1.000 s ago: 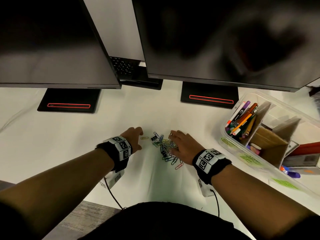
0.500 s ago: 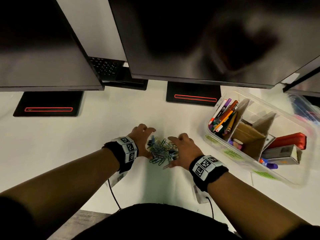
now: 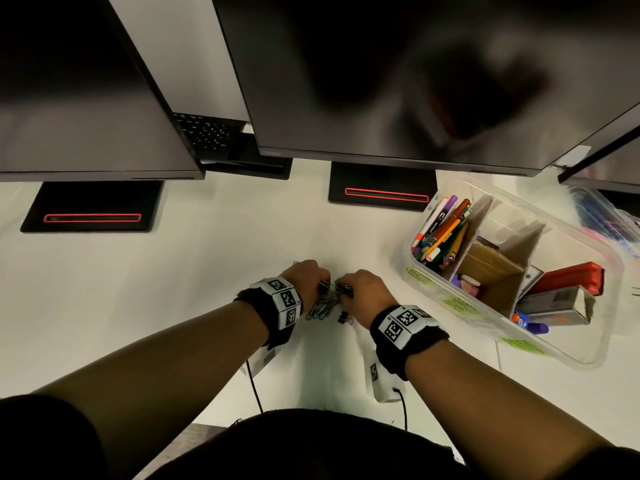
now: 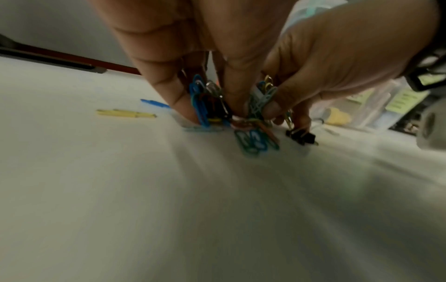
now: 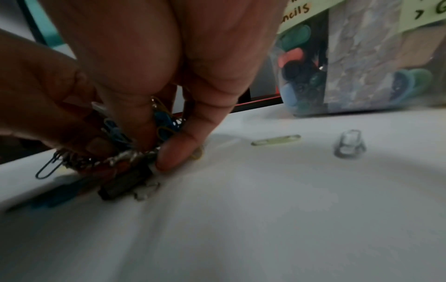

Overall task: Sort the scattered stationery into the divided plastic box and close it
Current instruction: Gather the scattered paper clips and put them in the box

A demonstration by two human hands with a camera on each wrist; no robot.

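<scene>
A bunch of coloured paper clips [image 3: 323, 304] lies on the white desk between my two hands. My left hand [image 3: 304, 275] and right hand [image 3: 360, 289] meet over it, fingers curled down and pinching clips from both sides. In the left wrist view my left hand [image 4: 210, 114] grips blue clips, with more paper clips [image 4: 253, 139] loose beneath. In the right wrist view my right hand [image 5: 154, 152] grips paper clips [image 5: 115, 133] and a black binder clip [image 5: 125, 183]. The divided clear plastic box [image 3: 512, 327] stands open to the right, holding pens, erasers and a red stapler.
A small black binder clip [image 3: 344, 317] lies just below the hands. Stray clips lie apart: a yellow clip [image 4: 125, 114], a blue clip [image 4: 154, 103], a pale clip [image 5: 276, 140], and a clear push pin [image 5: 348, 145]. Two monitors with black stands stand behind.
Both hands have swept inward and closed together, gathering the spread paper clips into a tight bunch under the fingers. One binder clip is left lying just below them.
</scene>
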